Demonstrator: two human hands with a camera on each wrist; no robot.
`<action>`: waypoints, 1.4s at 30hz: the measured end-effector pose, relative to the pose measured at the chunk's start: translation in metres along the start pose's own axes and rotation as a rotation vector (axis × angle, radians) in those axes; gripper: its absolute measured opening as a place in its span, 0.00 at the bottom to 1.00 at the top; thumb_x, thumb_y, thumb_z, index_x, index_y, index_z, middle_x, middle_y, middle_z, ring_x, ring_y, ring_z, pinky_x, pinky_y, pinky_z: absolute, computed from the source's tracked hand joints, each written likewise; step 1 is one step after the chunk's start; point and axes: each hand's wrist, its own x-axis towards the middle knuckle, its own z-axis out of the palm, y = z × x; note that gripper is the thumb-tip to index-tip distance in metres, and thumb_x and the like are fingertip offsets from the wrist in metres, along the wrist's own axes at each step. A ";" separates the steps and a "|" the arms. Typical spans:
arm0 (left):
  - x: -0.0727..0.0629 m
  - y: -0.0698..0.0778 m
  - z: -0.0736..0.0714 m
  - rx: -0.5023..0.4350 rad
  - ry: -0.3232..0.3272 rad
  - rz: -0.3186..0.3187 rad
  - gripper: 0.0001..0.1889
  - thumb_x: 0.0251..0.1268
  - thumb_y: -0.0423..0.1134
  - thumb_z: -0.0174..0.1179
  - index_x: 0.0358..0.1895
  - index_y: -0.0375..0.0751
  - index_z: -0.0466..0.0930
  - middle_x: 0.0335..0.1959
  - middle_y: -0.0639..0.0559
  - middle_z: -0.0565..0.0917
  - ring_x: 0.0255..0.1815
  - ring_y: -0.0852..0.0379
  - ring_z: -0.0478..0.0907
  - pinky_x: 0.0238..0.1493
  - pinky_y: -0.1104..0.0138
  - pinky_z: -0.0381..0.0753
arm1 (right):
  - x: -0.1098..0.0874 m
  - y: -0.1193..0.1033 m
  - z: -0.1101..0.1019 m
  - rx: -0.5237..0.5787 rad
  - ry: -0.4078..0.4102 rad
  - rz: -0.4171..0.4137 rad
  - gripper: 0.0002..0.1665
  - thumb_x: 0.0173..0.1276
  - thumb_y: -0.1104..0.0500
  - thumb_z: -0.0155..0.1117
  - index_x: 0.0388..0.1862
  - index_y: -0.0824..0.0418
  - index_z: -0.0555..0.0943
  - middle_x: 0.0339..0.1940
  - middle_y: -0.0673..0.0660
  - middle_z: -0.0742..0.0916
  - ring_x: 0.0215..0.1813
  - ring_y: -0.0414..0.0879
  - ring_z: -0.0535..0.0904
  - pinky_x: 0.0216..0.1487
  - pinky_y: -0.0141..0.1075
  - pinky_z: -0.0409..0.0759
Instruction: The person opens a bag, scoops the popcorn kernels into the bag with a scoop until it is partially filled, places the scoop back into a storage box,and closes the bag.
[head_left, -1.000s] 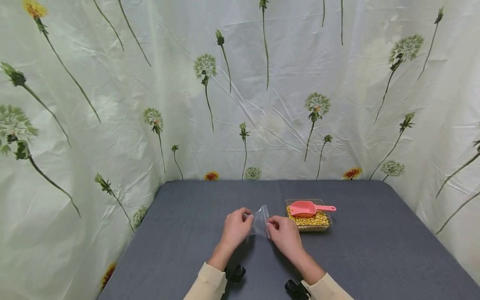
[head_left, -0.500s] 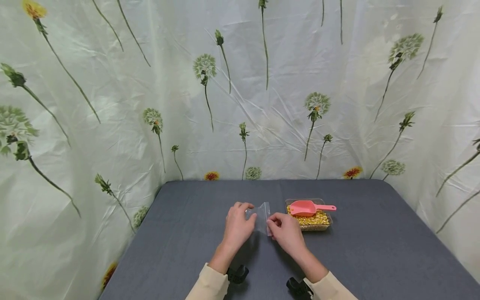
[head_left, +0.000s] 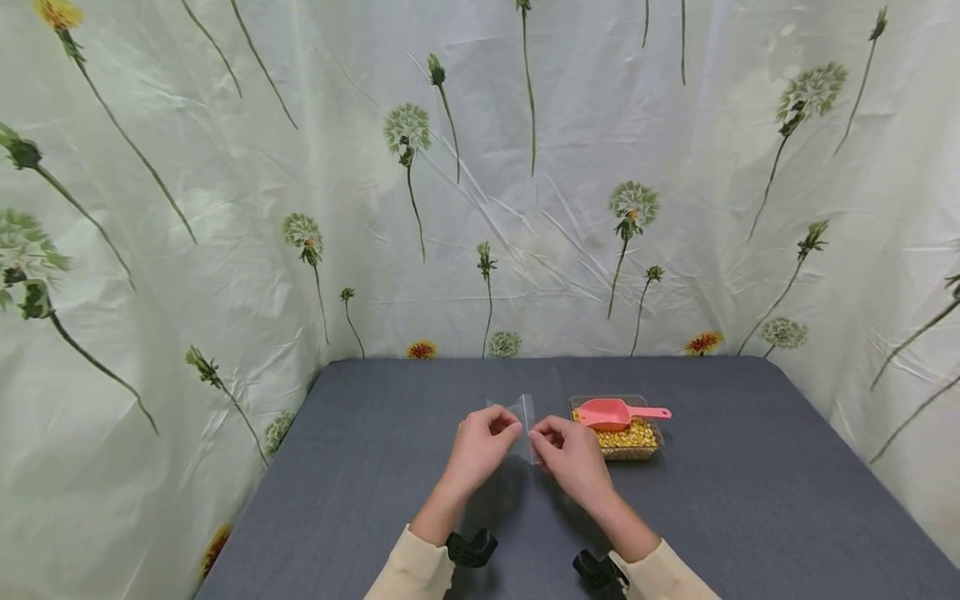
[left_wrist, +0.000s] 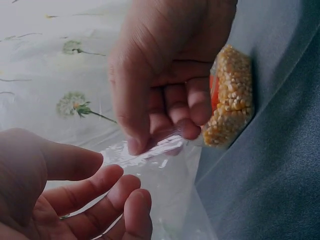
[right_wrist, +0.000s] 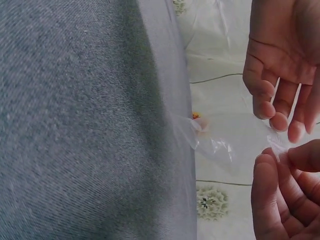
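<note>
I see the right hand (head_left: 573, 458) pinching a clear bag (head_left: 528, 407); the left hand (head_left: 478, 450), loosely curled, perhaps touches it too.

In the head view, your left forearm (head_left: 437, 515) points toward one o'clock and your right forearm (head_left: 628, 529) toward eleven. Your left hand (head_left: 478, 443) has its fingers (left_wrist: 82, 195) loosely bent, its thumb (left_wrist: 75, 161) near them. Your right hand (head_left: 573, 460), at its three o'clock, pinches thumb against finger, the two hands' tips just apart.
</note>
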 end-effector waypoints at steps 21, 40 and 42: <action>0.001 -0.002 0.005 -0.233 -0.078 -0.076 0.08 0.73 0.39 0.62 0.37 0.39 0.86 0.30 0.47 0.85 0.33 0.46 0.85 0.35 0.55 0.86 | 0.002 -0.006 -0.010 0.024 -0.050 -0.068 0.06 0.70 0.56 0.70 0.31 0.50 0.85 0.21 0.47 0.83 0.23 0.44 0.79 0.25 0.36 0.78; -0.003 0.005 0.004 -0.326 -0.110 -0.114 0.10 0.70 0.43 0.65 0.38 0.40 0.88 0.29 0.47 0.87 0.30 0.50 0.86 0.37 0.49 0.85 | 0.001 -0.009 -0.015 0.039 -0.096 -0.090 0.07 0.65 0.59 0.75 0.29 0.48 0.85 0.22 0.46 0.84 0.23 0.44 0.79 0.25 0.37 0.79; -0.003 0.005 0.004 -0.326 -0.105 -0.112 0.09 0.71 0.41 0.65 0.38 0.39 0.88 0.29 0.47 0.87 0.30 0.50 0.86 0.36 0.51 0.86 | 0.000 -0.009 -0.015 0.044 -0.120 -0.084 0.06 0.64 0.56 0.75 0.29 0.48 0.85 0.21 0.47 0.84 0.23 0.44 0.79 0.25 0.37 0.79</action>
